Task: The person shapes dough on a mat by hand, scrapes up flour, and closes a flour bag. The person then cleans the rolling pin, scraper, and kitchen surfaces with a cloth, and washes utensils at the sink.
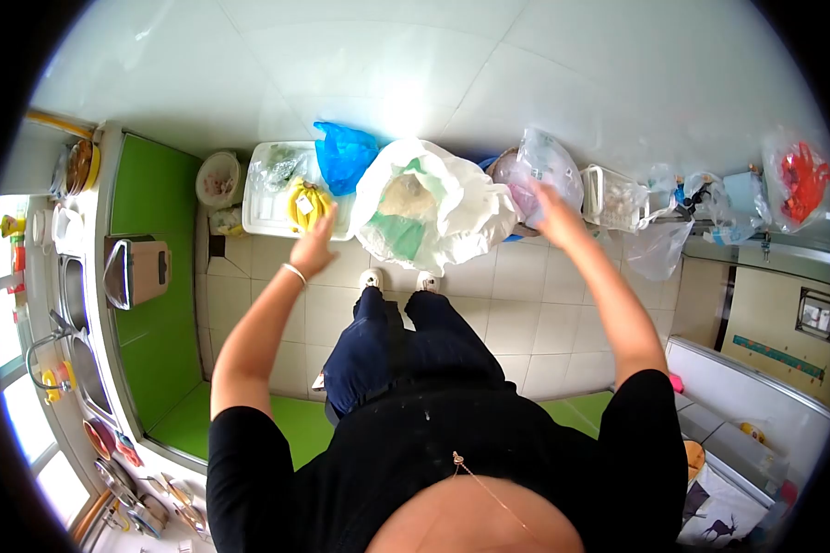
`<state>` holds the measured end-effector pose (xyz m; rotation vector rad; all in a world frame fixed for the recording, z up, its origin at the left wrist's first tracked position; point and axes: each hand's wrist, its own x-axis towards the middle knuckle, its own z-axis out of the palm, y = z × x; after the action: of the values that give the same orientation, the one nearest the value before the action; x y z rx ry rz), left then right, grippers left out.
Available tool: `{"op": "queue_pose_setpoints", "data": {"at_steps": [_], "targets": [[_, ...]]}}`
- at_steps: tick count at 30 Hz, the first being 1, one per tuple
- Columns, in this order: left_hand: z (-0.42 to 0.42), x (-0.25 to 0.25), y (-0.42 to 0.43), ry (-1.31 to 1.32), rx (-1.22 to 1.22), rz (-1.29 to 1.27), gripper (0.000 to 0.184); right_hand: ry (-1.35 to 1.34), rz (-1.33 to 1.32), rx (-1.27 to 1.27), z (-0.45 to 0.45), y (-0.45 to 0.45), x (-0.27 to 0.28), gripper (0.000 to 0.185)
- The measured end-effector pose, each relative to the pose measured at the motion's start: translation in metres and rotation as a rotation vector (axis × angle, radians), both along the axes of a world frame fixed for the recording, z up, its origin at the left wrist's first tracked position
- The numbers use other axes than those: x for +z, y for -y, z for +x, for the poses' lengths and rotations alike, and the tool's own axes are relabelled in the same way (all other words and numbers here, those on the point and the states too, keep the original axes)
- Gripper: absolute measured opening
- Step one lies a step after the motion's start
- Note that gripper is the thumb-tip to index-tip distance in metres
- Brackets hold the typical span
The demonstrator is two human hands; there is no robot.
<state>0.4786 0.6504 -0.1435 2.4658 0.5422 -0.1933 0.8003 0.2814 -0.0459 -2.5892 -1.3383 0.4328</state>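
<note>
My left hand [315, 249] reaches forward with its fingers stretched out, just in front of a bunch of yellow bananas [306, 205] with a white label. The bananas lie in a white tray [258, 218] beside a blue plastic bag [346, 158]. On the other side, my right hand [555, 214] has its fingers extended at a clear plastic bag [551, 166]; whether they touch it is hard to tell. Between my hands stands a large white sack [478, 217], its mouth open, with pale grainy contents and green patches inside.
Left of the tray stands a round white bucket [219, 180]. To the right are a white basket [615, 198], hanging plastic bags [659, 249] and a red bag [805, 180]. Green cabinets [152, 276] and a sink counter line the left; tiled floor [526, 323] lies below.
</note>
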Motion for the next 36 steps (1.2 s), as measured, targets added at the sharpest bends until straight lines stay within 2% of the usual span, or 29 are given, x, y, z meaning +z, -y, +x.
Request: {"op": "queue_pose_setpoints", "data": {"at_steps": [1,3,5,7,8,9,10,12,13,14,15,17,18,19,21,22,23,25,26,29,30,32,36], "targets": [[-0.006,-0.011,0.019,0.106,-0.055,0.022,0.107,-0.020,-0.004,0.090,-0.011,-0.001,-0.017,0.085],[-0.001,-0.011,0.057,0.011,0.166,-0.328,0.114,-0.102,0.110,0.076,-0.037,-0.017,-0.030,0.086],[0.007,-0.009,0.089,0.129,0.241,-0.379,0.101,-0.173,0.202,0.050,-0.047,-0.035,-0.037,0.084],[0.007,-0.058,0.102,0.357,0.039,-0.180,0.073,-0.244,0.291,0.028,-0.051,-0.053,-0.048,0.083],[0.020,-0.040,0.108,0.408,-0.075,-0.128,0.046,-0.331,0.304,0.090,-0.050,-0.061,-0.061,0.077],[0.027,-0.016,0.114,0.307,0.073,-0.444,0.039,-0.419,0.317,0.152,-0.050,-0.068,-0.076,0.070],[0.031,-0.019,0.115,0.299,0.080,-0.483,0.039,-0.558,0.392,0.129,-0.054,-0.072,-0.091,0.058],[0.037,-0.024,0.112,0.292,0.088,-0.517,0.039,-0.514,0.365,0.226,-0.061,-0.088,-0.061,0.054],[0.043,-0.023,0.108,0.292,-0.042,-0.295,0.045,-0.466,0.332,0.320,-0.062,-0.096,-0.049,0.051],[0.046,-0.023,0.105,0.287,-0.168,-0.074,0.051,-0.708,0.235,0.272,-0.059,-0.101,-0.054,0.050],[0.050,-0.023,0.105,0.286,-0.165,-0.069,0.051,-0.709,0.237,0.278,-0.058,-0.103,-0.064,0.050],[0.058,-0.024,0.105,0.358,-0.104,0.142,0.068,-0.617,0.260,0.308,-0.062,-0.103,-0.089,0.050],[0.062,-0.025,0.105,0.334,-0.134,0.159,0.079,-0.716,0.268,0.312,-0.062,-0.103,-0.098,0.051],[0.065,-0.026,0.106,0.331,-0.129,0.162,0.079,-0.614,0.314,0.430,-0.063,-0.104,-0.117,0.050],[0.071,-0.029,0.106,0.264,-0.250,0.147,0.076,-0.364,0.390,0.520,-0.069,-0.107,-0.127,0.049],[0.073,-0.031,0.106,0.257,-0.285,0.149,0.078,-0.331,0.432,0.526,-0.072,-0.102,-0.130,0.050],[0.074,-0.034,0.106,0.251,-0.319,0.151,0.079,-0.335,0.428,0.531,-0.076,-0.099,-0.134,0.050],[0.077,-0.042,0.110,0.258,-0.314,0.067,0.080,-0.684,0.421,0.312,-0.083,-0.093,-0.140,0.052],[0.082,-0.050,0.109,0.278,-0.363,0.069,0.079,-0.508,0.365,0.331,-0.084,-0.087,-0.144,0.055],[0.088,-0.061,0.113,0.274,-0.314,-0.049,0.069,-0.638,0.318,0.255,-0.085,-0.080,-0.160,0.056],[0.091,-0.057,0.113,0.273,-0.310,-0.055,0.069,-0.642,0.311,0.256,-0.086,-0.077,-0.167,0.056],[0.095,-0.049,0.114,0.339,-0.324,-0.115,0.056,-0.626,0.243,0.241,-0.086,-0.072,-0.175,0.056],[0.093,-0.060,0.118,0.441,-0.295,-0.110,0.047,-0.557,0.206,0.307,-0.089,-0.067,-0.182,0.055]]}}
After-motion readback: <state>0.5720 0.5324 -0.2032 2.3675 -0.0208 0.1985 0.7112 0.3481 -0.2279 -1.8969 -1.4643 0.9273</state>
